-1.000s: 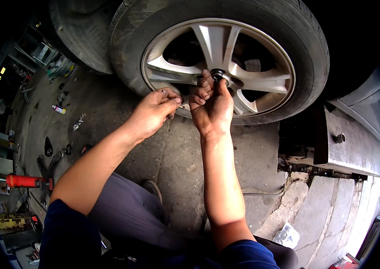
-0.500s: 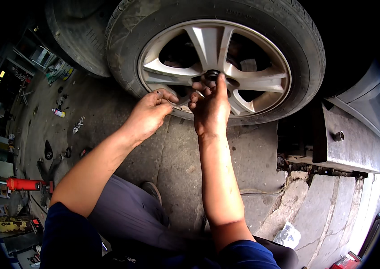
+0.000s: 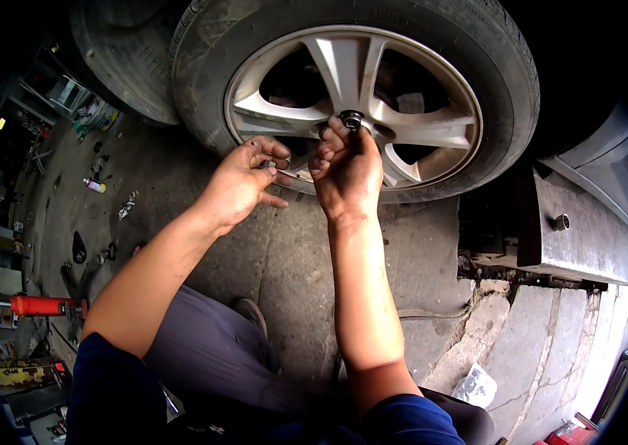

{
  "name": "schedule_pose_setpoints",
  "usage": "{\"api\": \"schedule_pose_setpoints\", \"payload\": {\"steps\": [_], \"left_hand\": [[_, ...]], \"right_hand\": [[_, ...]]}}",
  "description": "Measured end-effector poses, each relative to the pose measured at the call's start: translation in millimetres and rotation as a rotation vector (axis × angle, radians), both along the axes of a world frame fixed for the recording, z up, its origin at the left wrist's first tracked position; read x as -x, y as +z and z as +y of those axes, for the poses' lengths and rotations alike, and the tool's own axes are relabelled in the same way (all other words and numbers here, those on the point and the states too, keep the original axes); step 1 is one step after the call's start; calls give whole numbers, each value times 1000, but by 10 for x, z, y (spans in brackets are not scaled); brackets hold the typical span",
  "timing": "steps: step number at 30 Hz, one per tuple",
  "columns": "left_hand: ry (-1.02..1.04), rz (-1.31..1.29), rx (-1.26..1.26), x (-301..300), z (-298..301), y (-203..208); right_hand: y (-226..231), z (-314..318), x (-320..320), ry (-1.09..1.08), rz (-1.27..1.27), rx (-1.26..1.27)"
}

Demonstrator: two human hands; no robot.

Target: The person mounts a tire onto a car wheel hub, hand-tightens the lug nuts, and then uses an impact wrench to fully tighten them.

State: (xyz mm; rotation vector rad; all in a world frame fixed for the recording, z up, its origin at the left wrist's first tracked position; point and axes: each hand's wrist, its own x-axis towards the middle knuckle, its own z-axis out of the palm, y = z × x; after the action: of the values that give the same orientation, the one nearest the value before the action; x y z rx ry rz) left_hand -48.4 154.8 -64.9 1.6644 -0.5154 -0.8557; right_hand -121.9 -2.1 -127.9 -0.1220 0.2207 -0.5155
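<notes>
A car wheel with a silver spoked alloy rim and black tyre fills the top of the view. My right hand is raised to the hub, its fingertips pinched on a small dark part at the rim's centre. My left hand hovers just left of it, below the lower left spoke, with a small metal nut pinched between thumb and fingers. Both forearms come up from the lower edge over my dark trousers.
A second tyre leans at the upper left. A red hydraulic jack and scattered small tools lie on the concrete floor at the left. A grey metal ramp sits at the right, with a crumpled white bag below it.
The view has shifted slightly, so the wheel sits a little higher. My right hand has stayed at the hub, its fingers turning there; my left hand has stayed beside it holding the nut.
</notes>
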Motion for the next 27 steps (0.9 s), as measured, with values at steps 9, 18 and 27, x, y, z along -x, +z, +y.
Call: {"api": "schedule_pose_setpoints", "payload": {"steps": [9, 18, 27], "left_hand": [[-67, -62, -24, -119, 23, -81], [-6, -231, 4, -34, 0, -113], [-40, -210, 24, -52, -19, -113]], "right_hand": [[101, 36, 44, 1, 8, 45], [83, 24, 50, -26, 117, 97], [96, 34, 67, -2, 121, 124]]}}
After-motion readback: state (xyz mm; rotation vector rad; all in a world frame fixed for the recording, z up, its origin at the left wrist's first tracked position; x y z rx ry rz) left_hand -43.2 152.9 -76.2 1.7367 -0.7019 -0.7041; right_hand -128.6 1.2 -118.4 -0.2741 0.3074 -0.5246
